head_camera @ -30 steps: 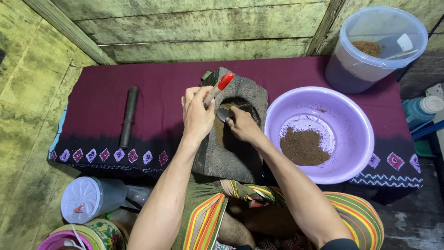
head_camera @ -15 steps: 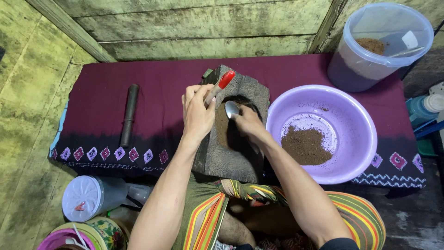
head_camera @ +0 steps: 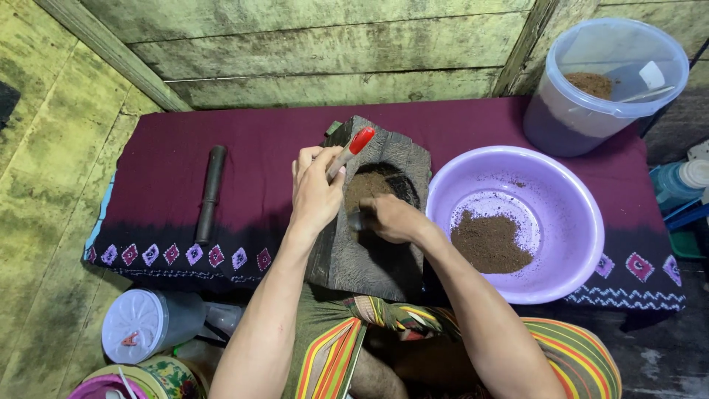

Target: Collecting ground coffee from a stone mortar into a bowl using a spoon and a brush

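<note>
Cloth (head_camera: 473, 122) of deep maroon covers the low bench, and at its left a dark cylindrical pestle (head_camera: 210, 193) lies on its own, well apart from both hands. It looks dense and stiff — likely heavy for its size, easiest gripped round the middle.

The left hand (head_camera: 316, 193) is curled closed round a slim tool with a red end (head_camera: 353, 149), which slants up and to the right over the stone mortar (head_camera: 369, 214). The tool seems light and rigid; whether it is a brush or a scraper I cannot tell, since its working end is buried behind the fingers. The mortar sits mid-bench, rough grey and surely weighty, not a thing to lift with one hand. Brown powder (head_camera: 367, 188) fills its hollow — loose, dry-looking, apt to spill or blow about.

The right hand (head_camera: 391, 219) rests low in the hollow, fingers folded over something small and metallic, perhaps a spoon, though only a glint shows.

Further right stands a lilac plastic basin (head_camera: 517, 166) with a heap of the same powder, light and probably a little flexible at the rim. Behind it a clear lidless tub (head_camera: 569, 111) holds more powder and a white scoop; its right side is partly cut off by the frame edge.
</note>
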